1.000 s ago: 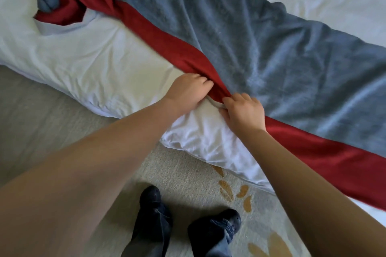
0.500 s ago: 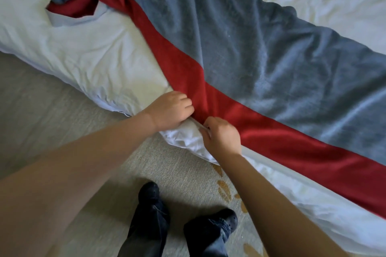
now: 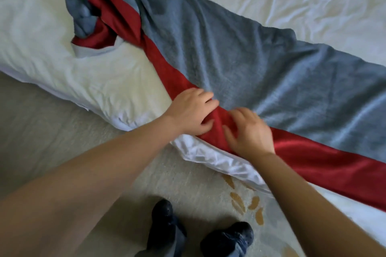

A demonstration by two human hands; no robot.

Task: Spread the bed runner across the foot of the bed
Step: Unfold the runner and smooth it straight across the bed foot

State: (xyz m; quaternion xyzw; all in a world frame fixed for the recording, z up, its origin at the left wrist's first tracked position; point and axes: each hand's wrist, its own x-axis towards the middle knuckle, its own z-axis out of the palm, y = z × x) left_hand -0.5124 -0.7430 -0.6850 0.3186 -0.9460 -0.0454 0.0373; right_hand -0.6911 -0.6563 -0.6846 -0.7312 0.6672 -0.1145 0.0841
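Note:
The bed runner [image 3: 240, 62], grey with a red satin band [image 3: 325, 162] along its near edge, lies diagonally over the white bed [image 3: 62, 62]. Its right part is laid flat. Its far left end [image 3: 89, 12] is bunched and twisted, red and grey folded together. My left hand [image 3: 192, 110] rests flat on the red band with fingers spread. My right hand [image 3: 248, 131], slightly blurred, lies beside it on the same band, fingers apart. Neither hand grips the cloth.
The white duvet's edge [image 3: 208, 156] hangs over the bed's side just below my hands. Beige carpet [image 3: 52, 131] with brown leaf marks [image 3: 244, 204] runs along the bed. My two feet in dark socks [image 3: 167, 227] stand on it close to the bed.
Both hands let go of the red edge they were pinching and now lie open on top of the band, a little further onto the bed. The view has shifted left.

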